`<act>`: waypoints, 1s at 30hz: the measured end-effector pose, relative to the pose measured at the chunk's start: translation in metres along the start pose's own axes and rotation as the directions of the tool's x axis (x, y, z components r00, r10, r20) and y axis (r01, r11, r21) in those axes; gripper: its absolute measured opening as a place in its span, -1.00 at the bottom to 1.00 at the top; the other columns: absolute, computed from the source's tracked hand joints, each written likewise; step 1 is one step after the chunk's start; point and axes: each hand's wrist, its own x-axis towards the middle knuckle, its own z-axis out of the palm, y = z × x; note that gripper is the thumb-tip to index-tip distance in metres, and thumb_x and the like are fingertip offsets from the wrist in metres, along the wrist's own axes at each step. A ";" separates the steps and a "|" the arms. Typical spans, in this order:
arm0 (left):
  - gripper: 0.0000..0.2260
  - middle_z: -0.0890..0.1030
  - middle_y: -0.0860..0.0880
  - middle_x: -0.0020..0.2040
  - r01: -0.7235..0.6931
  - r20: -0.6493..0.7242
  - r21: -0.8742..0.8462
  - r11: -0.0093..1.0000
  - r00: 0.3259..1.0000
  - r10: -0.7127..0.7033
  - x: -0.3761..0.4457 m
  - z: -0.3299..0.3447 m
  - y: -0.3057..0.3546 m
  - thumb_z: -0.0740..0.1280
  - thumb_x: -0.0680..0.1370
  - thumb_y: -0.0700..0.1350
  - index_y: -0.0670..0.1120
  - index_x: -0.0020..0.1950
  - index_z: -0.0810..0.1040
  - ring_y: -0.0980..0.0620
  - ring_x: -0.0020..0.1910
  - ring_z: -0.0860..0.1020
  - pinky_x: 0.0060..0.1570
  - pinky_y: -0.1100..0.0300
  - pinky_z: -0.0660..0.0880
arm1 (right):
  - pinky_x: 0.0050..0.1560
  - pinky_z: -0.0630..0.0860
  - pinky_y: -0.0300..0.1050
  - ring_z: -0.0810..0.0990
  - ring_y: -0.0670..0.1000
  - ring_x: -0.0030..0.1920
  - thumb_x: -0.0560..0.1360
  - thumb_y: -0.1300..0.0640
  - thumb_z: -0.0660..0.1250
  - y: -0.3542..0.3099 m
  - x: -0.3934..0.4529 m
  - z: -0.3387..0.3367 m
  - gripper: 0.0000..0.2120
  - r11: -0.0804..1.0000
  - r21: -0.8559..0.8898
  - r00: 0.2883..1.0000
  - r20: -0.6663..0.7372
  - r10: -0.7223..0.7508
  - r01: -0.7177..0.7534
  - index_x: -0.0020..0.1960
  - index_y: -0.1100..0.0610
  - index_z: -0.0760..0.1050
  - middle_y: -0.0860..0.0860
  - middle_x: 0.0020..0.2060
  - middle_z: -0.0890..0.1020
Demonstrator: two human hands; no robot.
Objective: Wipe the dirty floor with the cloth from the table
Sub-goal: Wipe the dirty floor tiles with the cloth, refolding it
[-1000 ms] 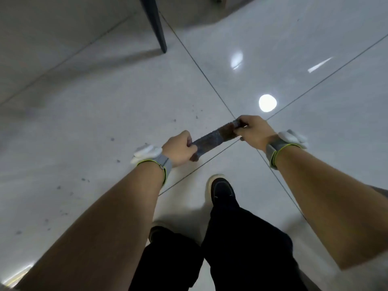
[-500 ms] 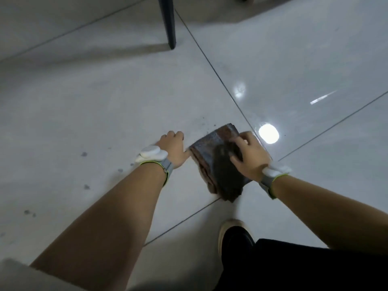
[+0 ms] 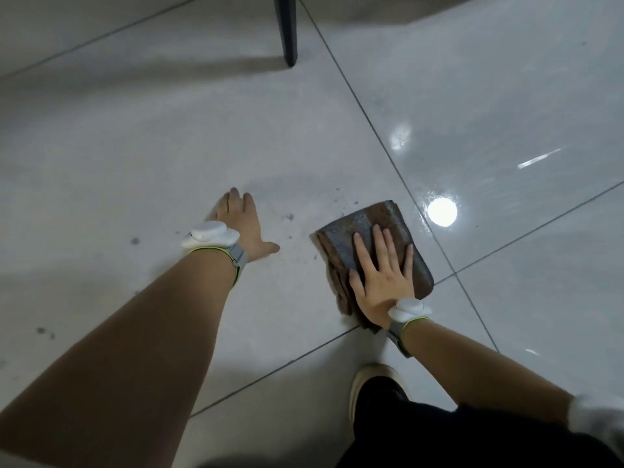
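Observation:
A folded brown cloth [image 3: 418, 261] lies flat on the pale tiled floor [image 3: 141, 157], just left of a tile seam. My right hand [image 3: 383, 282] rests palm down on top of it, fingers spread and pressing on its near half. My left hand [image 3: 241, 228] lies flat on the bare floor to the left of the cloth, fingers apart, holding nothing. Dark dirt specks [image 3: 288, 217] dot the tile between the two hands, and more dirt specks [image 3: 45, 332] sit further left.
A dark table leg [image 3: 287, 32] stands on the floor at the top, beyond the hands. My shoe [image 3: 374, 383] and dark trouser leg [image 3: 456, 437] are at the bottom right. Ceiling light reflections [image 3: 441, 212] glare on the glossy tile right of the cloth.
The cloth, held stretched between both hands above the floor a second ago, now lies on the floor. My left hand has let go and moved left onto the tile; my right hand has flattened on the cloth.

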 end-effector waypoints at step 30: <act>-0.41 -0.26 -0.03 0.61 -0.013 0.251 -0.027 1.000 0.968 0.020 0.014 -0.008 -0.045 0.07 0.69 0.01 -0.04 0.62 -0.17 0.00 0.60 -0.11 0.48 0.11 0.02 | 0.63 -0.07 0.38 0.02 0.25 0.68 0.65 -0.22 0.02 -0.058 0.233 -0.083 -0.37 0.680 -0.332 0.737 0.077 -0.672 0.654 0.69 -0.12 0.05 0.09 0.69 0.09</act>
